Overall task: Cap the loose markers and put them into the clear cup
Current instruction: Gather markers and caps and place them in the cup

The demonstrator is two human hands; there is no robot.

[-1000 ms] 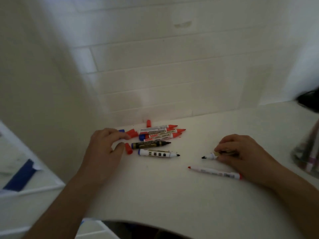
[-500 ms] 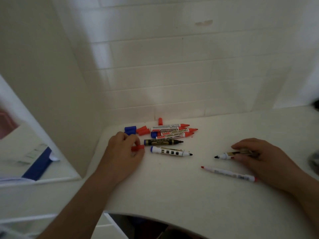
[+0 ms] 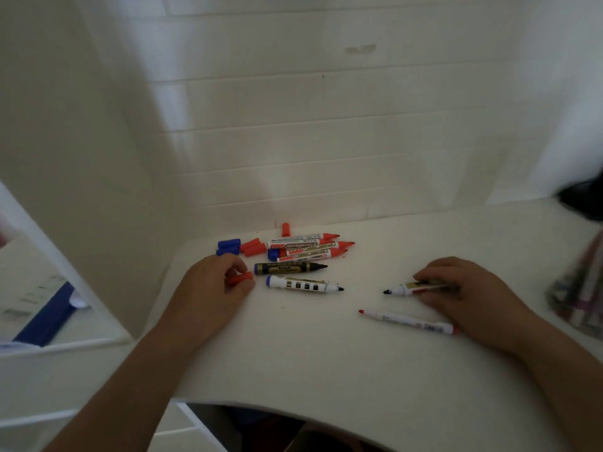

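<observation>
White table (image 3: 293, 353): seven uncapped markers (one in right hand (image 3: 470, 295) grip); left hand (image 3: 212, 288) pinches red cap (image 3: 241, 278).

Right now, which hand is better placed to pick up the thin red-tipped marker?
Right. The right hand lies beside the thin red-tipped marker's tail end; the left hand holds a red cap across the table.

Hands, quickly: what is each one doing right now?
Left hand: pinches a red cap on the table.
Right hand: grips an uncapped black-tipped marker lying on the table.
</observation>
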